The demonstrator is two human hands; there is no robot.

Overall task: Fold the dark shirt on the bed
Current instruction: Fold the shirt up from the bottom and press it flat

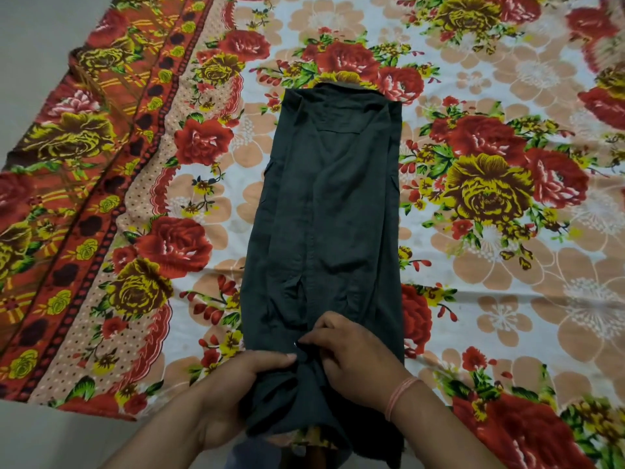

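Observation:
The dark shirt lies on the bed as a long narrow strip, both sides folded inward, collar at the far end and hem hanging over the near edge. My left hand grips the bunched hem from the left, thumb on top. My right hand rests on the hem's right part, its fingers pinching the cloth at the middle fold. A pink band circles the right wrist.
A floral bedsheet with red and yellow roses covers the bed; its orange patterned border runs along the left. Grey floor shows at the far left and near left corner.

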